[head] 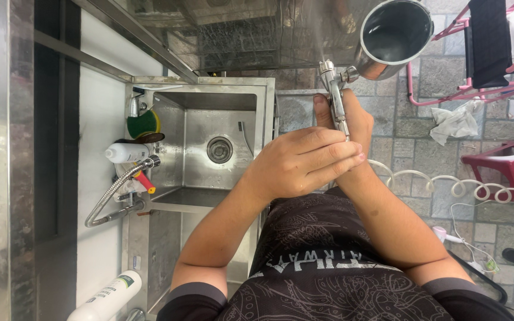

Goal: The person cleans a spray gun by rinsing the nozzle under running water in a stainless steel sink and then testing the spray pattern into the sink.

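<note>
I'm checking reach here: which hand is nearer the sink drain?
Left. The left hand wraps the metal spray tool just to the right of the sink and its drain. The right hand grips the tool behind it, farther from the drain.

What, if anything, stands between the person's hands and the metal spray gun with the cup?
Nothing visible does. The right hand already grips the spray gun from behind, and the left hand wraps over its lower end, fingers touching the metal stem. The metal cup sits attached at the top, clear of both hands.
</note>
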